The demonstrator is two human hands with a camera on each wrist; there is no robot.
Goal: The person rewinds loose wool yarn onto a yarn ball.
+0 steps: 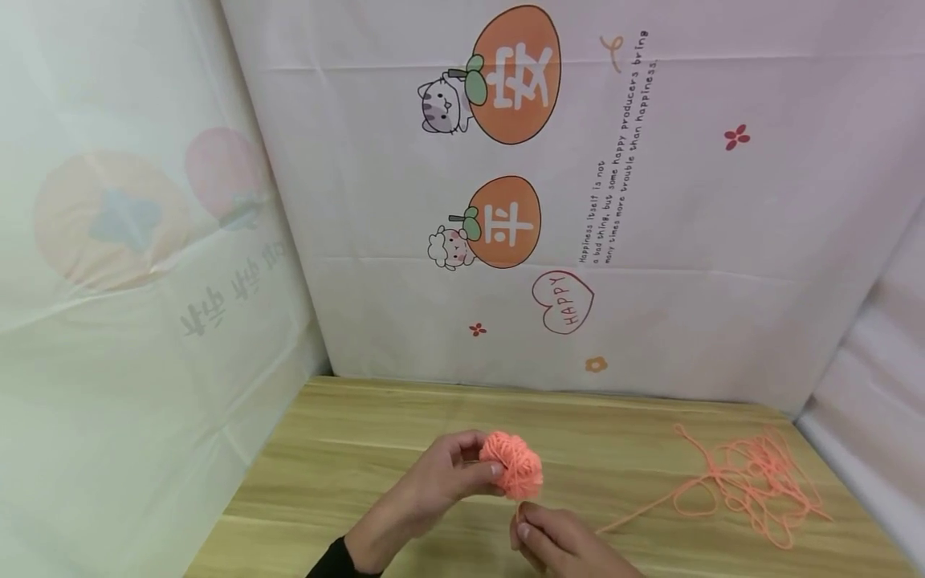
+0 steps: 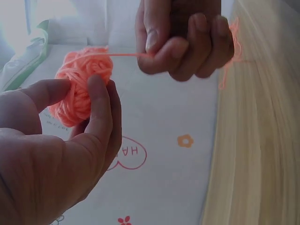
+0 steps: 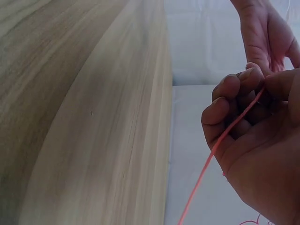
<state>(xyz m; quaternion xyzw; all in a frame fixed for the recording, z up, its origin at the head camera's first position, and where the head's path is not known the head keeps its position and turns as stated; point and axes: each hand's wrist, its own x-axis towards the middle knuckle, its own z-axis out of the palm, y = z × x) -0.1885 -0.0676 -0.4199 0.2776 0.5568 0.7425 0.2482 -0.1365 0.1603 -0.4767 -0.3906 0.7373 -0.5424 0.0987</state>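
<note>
A small coral-coloured ball of yarn is pinched between the thumb and fingers of my left hand, above the table. In the left wrist view the ball shows its wound strands, with the left thumb on one side and the fingers on the other. My right hand is just below and to the right of the ball, pinching the yarn strand between thumb and index finger. That short length runs taut to the ball. From the right hand the strand crosses the palm and trails away.
Loose, tangled coral yarn lies on the right of the wooden table, joined by a strand to the right hand. Printed white cloth stands behind the table, with more cloth at the left and right sides.
</note>
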